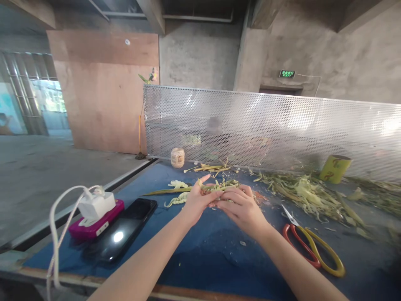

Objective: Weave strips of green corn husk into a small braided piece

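Note:
Both of my hands meet over the blue table [203,246] and hold a bundle of pale green plant strips [219,187]. My left hand [198,201] pinches the bundle from the left, fingers curled and thumb raised. The fingers of my right hand [242,207] close around its right part. A long green leaf [166,191] sticks out to the left from the bundle.
Red-and-yellow scissors [308,242] lie at the right. A heap of green leaf scraps [307,192] spreads behind them, beside a yellow-green cup [334,168]. A black phone [122,234], a pink device with a white charger [96,215] and a small jar [177,157] sit left. A perforated metal screen [282,125] backs the table.

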{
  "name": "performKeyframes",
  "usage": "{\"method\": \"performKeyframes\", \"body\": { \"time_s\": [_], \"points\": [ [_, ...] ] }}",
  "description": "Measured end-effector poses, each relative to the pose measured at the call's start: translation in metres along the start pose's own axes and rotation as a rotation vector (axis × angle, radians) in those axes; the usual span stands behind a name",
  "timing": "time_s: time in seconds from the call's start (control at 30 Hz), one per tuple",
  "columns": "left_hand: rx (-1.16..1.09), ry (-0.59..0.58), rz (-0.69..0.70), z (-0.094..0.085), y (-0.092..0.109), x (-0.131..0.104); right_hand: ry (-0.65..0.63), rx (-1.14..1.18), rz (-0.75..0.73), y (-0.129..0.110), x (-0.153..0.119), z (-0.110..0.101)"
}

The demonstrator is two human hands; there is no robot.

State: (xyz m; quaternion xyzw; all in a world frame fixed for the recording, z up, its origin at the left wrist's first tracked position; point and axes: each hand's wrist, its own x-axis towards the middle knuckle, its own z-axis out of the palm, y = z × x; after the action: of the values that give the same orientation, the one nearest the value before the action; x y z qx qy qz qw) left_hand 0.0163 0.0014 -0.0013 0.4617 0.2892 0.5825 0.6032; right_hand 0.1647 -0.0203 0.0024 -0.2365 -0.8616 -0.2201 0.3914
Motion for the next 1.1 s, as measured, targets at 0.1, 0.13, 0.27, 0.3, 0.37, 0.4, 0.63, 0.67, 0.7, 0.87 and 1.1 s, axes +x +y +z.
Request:
{"method": "performKeyframes", "body": {
  "time_s": [0.1,0.13,0.27,0.3,0.37,0.4,0.63,0.67,0.7,0.87,1.1],
  "points": [
    [0.121,0.037,0.057,-0.001,-0.001,0.001,-0.012,0.015,-0.044,-0.001,-0.001,0.003],
    [0.153,0.05,0.078,-0.002,-0.001,0.001,-0.009,0.006,-0.064,-0.001,-0.002,0.005],
    [0.23,0.066,0.177,-0.004,0.0,0.004,-0.007,-0.028,-0.148,0.001,-0.006,0.011],
    [0.242,0.075,0.21,-0.004,0.0,0.005,-0.022,-0.024,-0.165,0.002,-0.007,0.012],
    [0.296,0.093,0.266,-0.007,0.0,0.006,-0.065,0.002,-0.185,0.002,-0.007,0.011],
    [0.336,0.092,0.279,-0.008,0.001,0.006,-0.088,0.023,-0.18,0.002,-0.007,0.009],
    [0.573,-0.061,0.239,-0.006,0.002,0.0,-0.017,0.206,0.407,0.01,0.0,-0.002],
    [0.61,-0.101,0.235,-0.005,0.001,-0.002,0.026,0.237,0.538,0.014,0.0,-0.001],
    [0.64,-0.142,0.232,-0.004,0.0,-0.003,0.013,0.303,0.621,0.018,0.0,0.001],
    [0.742,-0.208,0.23,0.0,-0.003,-0.008,0.017,0.752,0.81,0.027,0.001,0.01],
    [0.657,-0.217,0.211,0.004,0.003,-0.009,0.11,0.842,0.83,0.024,0.003,0.01]
  ]
}}
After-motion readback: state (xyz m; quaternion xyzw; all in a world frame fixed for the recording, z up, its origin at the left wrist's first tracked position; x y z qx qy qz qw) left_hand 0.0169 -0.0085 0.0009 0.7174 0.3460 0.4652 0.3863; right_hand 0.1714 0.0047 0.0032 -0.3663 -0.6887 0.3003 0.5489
